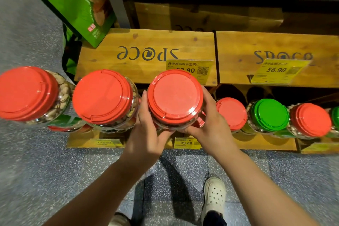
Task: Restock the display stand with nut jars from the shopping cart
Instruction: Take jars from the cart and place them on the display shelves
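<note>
A clear nut jar with a red lid (175,97) sits in the middle of the head view, over the low wooden display stand (146,57). My left hand (148,134) grips its left side and my right hand (211,124) grips its right side, fingers curled under the body. Two more red-lidded jars (102,95) (27,92) stand in a row to its left. On the lower tier to the right stand a red-lidded jar (232,113), a green-lidded jar (269,113) and another red-lidded jar (311,118). The shopping cart is out of view.
Yellow price tags (189,69) (278,70) hang on the wooden crates, and others (186,142) line the stand's front edge. A green product box (73,2) leans at the upper left. My white shoe (214,196) stands on the speckled floor below.
</note>
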The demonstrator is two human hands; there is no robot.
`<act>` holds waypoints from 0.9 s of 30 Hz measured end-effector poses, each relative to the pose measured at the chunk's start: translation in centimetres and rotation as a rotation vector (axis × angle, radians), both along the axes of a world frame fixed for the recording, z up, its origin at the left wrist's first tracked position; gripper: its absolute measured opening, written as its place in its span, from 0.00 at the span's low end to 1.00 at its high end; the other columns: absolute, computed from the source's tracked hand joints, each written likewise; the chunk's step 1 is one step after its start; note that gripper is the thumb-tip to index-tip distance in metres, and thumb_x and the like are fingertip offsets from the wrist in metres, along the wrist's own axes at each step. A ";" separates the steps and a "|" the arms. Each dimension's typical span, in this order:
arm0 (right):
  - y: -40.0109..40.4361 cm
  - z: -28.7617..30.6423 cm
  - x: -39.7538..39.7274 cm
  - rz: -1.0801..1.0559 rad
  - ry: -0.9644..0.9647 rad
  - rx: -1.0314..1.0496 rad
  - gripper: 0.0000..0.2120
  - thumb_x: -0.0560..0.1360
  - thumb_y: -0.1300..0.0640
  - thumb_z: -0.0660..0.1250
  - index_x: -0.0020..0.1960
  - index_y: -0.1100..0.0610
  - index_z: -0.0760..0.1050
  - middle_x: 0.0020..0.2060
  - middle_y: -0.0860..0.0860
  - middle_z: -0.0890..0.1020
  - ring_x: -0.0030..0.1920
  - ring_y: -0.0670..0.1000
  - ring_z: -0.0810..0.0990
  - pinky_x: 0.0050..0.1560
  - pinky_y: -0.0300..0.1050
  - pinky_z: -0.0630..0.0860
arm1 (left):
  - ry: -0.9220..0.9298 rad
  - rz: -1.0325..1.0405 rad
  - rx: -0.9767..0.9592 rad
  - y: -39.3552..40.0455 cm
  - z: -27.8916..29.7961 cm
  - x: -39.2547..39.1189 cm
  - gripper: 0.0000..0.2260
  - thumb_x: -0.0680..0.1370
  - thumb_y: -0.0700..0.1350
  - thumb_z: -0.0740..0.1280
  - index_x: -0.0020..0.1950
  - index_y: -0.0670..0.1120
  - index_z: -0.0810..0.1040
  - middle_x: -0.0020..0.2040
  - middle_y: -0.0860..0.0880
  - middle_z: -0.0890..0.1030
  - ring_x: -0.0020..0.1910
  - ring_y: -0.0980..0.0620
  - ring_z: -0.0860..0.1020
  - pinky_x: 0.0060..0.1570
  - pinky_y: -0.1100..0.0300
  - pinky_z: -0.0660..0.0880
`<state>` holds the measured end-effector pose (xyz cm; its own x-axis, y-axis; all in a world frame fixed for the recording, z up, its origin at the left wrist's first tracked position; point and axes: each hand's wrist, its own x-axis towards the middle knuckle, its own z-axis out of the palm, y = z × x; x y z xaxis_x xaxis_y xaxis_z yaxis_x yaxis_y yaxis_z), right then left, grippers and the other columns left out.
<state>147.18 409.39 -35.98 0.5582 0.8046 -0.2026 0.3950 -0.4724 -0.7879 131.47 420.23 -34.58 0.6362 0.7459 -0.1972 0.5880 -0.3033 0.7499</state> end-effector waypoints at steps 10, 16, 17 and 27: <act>-0.9 1.6 0.1 -0.006 0.012 -0.164 0.66 0.65 0.50 0.83 0.83 0.51 0.36 0.83 0.49 0.52 0.81 0.48 0.54 0.75 0.37 0.54 | 0.073 -0.086 -0.011 -1.2 2.5 -1.4 0.58 0.72 0.52 0.78 0.81 0.44 0.34 0.82 0.38 0.49 0.78 0.62 0.57 0.77 0.59 0.60; -4.0 4.7 0.0 0.023 0.010 -0.281 0.61 0.66 0.47 0.82 0.83 0.55 0.44 0.83 0.52 0.50 0.82 0.48 0.50 0.75 0.35 0.45 | 0.156 -0.035 -0.039 -3.5 8.0 -1.0 0.56 0.71 0.50 0.79 0.83 0.48 0.39 0.83 0.49 0.49 0.80 0.58 0.47 0.76 0.66 0.44; -4.4 5.4 0.1 0.032 0.012 -0.289 0.59 0.66 0.47 0.82 0.84 0.55 0.47 0.83 0.52 0.53 0.81 0.48 0.52 0.74 0.34 0.46 | 0.144 -0.016 -0.077 -3.8 9.0 -0.8 0.54 0.71 0.50 0.79 0.83 0.50 0.41 0.83 0.51 0.47 0.80 0.60 0.47 0.76 0.65 0.44; -8.7 15.2 2.4 0.161 -0.111 -0.447 0.35 0.72 0.45 0.77 0.75 0.51 0.71 0.71 0.51 0.76 0.69 0.51 0.75 0.65 0.40 0.69 | 0.276 -0.192 0.186 -7.2 17.9 2.8 0.49 0.75 0.60 0.72 0.83 0.49 0.44 0.82 0.49 0.34 0.82 0.49 0.42 0.71 0.65 0.41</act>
